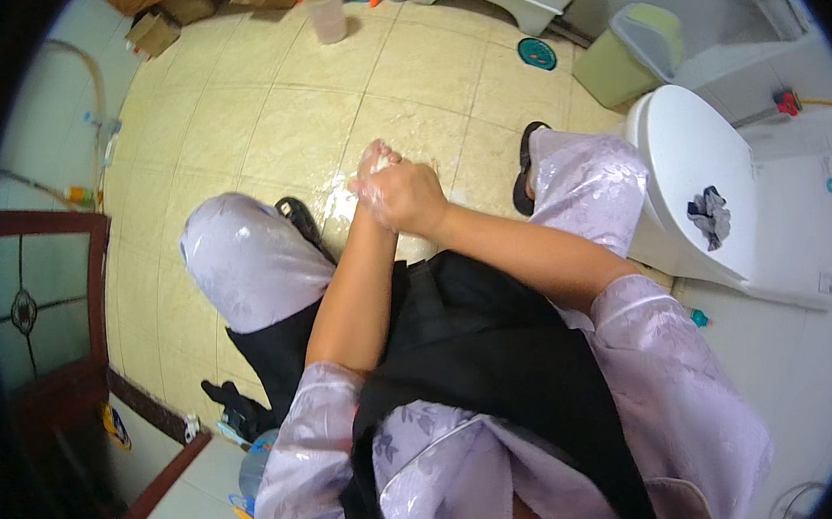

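Fingers point(377, 154) of the left hand point(376, 171) are poking out past the right hand point(407, 197), which is curling over it; both hands are pressing together, coated in white soap foam point(365, 194), and whether anything solid is sitting inside them I cannot tell. Hands are hovering between the knees, above the wet tiled floor point(309, 103). To the right, a white toilet point(710, 181) is standing with a dark cloth point(710, 216) lying on its lid. Far off, a green bin point(629, 57) is leaning.
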Demonstrator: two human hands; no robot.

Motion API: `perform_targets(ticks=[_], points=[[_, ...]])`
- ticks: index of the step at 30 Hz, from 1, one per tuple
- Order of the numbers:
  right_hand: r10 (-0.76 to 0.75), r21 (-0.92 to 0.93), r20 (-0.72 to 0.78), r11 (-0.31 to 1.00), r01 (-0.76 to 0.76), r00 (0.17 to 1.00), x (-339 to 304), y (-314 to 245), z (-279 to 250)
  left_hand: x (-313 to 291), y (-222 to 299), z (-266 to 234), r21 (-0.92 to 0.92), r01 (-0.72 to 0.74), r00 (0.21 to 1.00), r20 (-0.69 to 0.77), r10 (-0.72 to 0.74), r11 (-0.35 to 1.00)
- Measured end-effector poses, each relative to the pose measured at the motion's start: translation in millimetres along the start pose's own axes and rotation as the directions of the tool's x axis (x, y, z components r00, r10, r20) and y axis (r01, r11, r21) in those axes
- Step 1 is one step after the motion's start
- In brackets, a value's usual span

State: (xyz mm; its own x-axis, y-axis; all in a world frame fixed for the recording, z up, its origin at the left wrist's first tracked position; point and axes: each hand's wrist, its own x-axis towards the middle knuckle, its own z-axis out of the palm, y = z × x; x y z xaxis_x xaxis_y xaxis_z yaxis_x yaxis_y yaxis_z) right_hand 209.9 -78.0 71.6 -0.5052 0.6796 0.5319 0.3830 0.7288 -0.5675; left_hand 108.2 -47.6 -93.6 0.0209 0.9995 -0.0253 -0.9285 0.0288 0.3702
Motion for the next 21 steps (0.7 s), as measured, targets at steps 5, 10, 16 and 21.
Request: perform_targets(ticks=[5, 10, 16, 21], points=[[0.503, -0.144, 0.128, 0.862, -0.486, 0.855, 39.1, 68.2, -21.7, -18.3, 12.3, 133.8, -0.109, 0.169, 0.931, -0.307, -0.195, 0.98], [0.588, 0.503, 0.425, 0.479, -0.72, 0.688, 51.4, 86.1, -22.9, -10.5, 49.4, 154.8, -0.116, -0.001, 0.883, -0.467, -0.054, 0.993], [0.492, 0.672, 0.551, 0.219, -0.708, 0.675, 44.2, 91.8, -27.1, -19.4, 34.6, 156.9, 0.005, -0.062, 0.838, -0.542, 0.055, 0.998], [0.496, 0.815, 0.548, -0.138, -0.562, 0.674, 47.2, 58.9, -26.3, -26.9, 17.8, 158.8, -0.163, 0.182, 0.851, -0.468, -0.238, 0.97]])
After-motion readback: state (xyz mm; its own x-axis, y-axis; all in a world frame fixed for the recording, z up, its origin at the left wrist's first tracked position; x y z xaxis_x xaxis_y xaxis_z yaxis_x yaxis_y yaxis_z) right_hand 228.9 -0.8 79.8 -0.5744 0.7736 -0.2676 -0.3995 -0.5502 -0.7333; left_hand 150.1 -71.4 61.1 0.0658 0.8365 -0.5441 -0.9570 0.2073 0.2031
